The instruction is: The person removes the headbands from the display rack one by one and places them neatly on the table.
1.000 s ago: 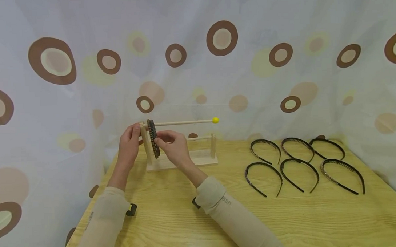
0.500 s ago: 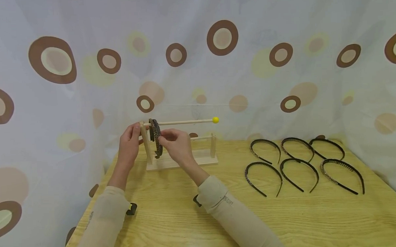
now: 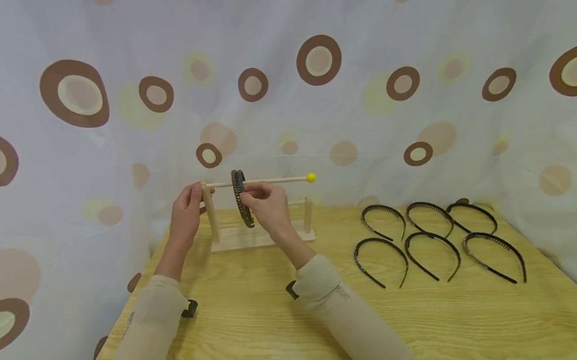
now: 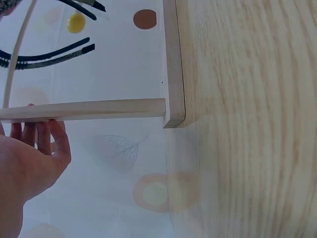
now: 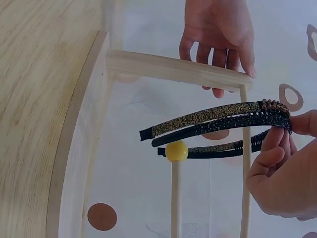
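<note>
My left hand [image 3: 187, 212] grips the upper end of the left post [image 3: 210, 214] of a wooden stand, fingers behind it. My right hand [image 3: 269, 210] pinches two headbands, thumb on one side and fingers on the other, just below the stand's upper rod [image 3: 286, 180]. Side by side, the headbands hang around that rod, apart from the post. In the right wrist view one headband [image 5: 208, 115] is gold and glittery, the other headband [image 5: 223, 124] black with sparkling stones. A yellow ball [image 3: 310, 177] caps the rod's right end. My right fingers hide part of the headbands.
Several dark toothed headbands [image 3: 380, 239] lie in two rows on the right of the wooden table [image 3: 255, 308]. A shorter right post [image 3: 308, 213] rises from the stand's base [image 3: 238, 240], with a lower rod by it. A patterned curtain [image 3: 353, 119] hangs behind.
The two headbands have slid right along the upper rod, away from the left post, with my right hand pinching them. My left hand stays on the post. The head view shifted slightly.
</note>
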